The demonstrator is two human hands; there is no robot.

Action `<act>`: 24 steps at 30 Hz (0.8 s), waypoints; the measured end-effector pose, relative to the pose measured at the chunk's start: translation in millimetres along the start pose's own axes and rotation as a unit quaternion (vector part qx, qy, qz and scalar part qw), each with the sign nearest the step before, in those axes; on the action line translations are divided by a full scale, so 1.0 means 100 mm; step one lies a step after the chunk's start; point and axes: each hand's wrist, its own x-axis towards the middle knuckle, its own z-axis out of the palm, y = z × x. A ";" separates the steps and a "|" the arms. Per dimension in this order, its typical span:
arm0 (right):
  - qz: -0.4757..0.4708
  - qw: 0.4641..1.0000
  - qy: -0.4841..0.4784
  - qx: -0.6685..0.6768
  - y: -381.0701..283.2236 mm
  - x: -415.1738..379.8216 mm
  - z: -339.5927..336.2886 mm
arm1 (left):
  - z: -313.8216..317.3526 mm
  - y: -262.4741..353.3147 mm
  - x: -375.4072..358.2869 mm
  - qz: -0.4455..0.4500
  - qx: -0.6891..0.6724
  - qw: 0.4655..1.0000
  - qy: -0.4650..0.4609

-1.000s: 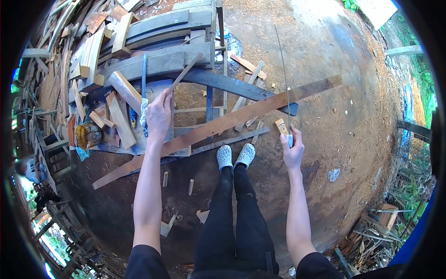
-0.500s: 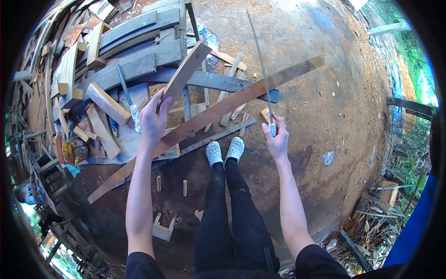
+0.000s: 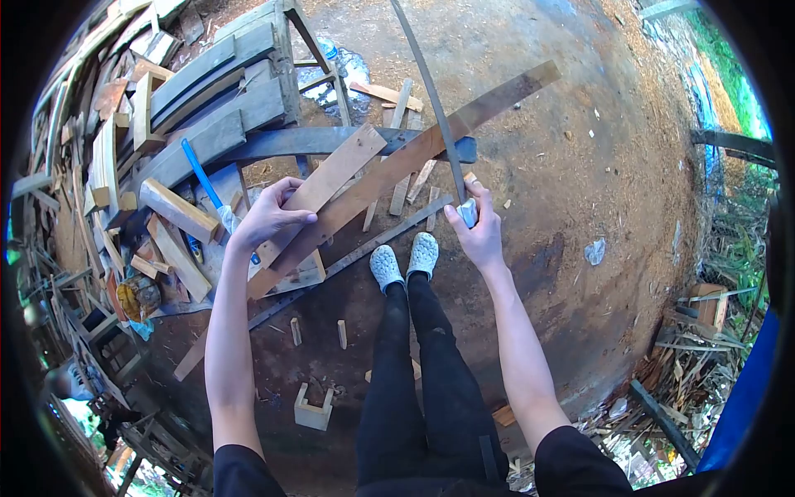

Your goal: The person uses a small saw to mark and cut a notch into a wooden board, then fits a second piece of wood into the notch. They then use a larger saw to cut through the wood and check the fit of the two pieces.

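Note:
In my left hand [image 3: 273, 217] is a short, flat wooden board [image 3: 341, 168], gripped near its lower end with the thumb along its near edge. It overlaps a long brown plank [image 3: 389, 184] that slants from lower left to upper right. My right hand [image 3: 479, 230] is closed round the pale, wrapped handle [image 3: 469, 213] of a long narrow blade [image 3: 431, 91]. The blade points up and away, crossing over the plank in this view. Under the plank runs a dark, weathered beam [image 3: 310, 142] with a rounded end.
A bench on the left carries wood blocks [image 3: 179, 210], a blue tool [image 3: 201, 174] with a white wrapping and a yellow-brown container [image 3: 137, 298]. Slatted wood [image 3: 265, 108] stands behind. Offcuts [image 3: 401, 197] and a notched block [image 3: 313, 407] lie on the dirt floor; scrap [image 3: 691, 348] heaps at right.
The short board has come down from a raised tilt to lie lower over the long plank. My right hand and the blade have shifted left, and the view has turned slightly.

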 end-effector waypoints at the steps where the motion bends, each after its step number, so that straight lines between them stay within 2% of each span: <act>1: 0.003 1.000 0.002 0.002 0.00 0.00 0.00 | 0.00 0.00 0.02 -0.002 0.003 1.000 -0.003; 3: 0.005 1.000 0.000 0.003 0.02 0.00 0.02 | -0.02 0.01 0.03 -0.044 0.025 0.999 -0.001; 6: -0.018 0.999 0.015 0.030 0.04 0.01 0.06 | -0.04 0.04 0.05 -0.048 0.041 0.998 -0.005; 10: 0.000 1.000 0.006 0.011 0.05 0.00 0.05 | -0.07 0.13 0.07 -0.066 0.054 0.996 -0.015; 15: 0.002 1.000 0.003 0.016 0.04 0.01 0.04 | -0.09 0.12 0.14 -0.041 0.116 0.991 -0.050; 18: 0.001 1.000 0.002 0.004 0.03 0.01 0.04 | -0.09 0.09 0.17 -0.028 0.097 0.991 -0.083; 24: -0.009 1.000 0.007 0.001 0.05 0.00 0.09 | -0.08 0.09 0.15 -0.007 0.079 0.993 -0.089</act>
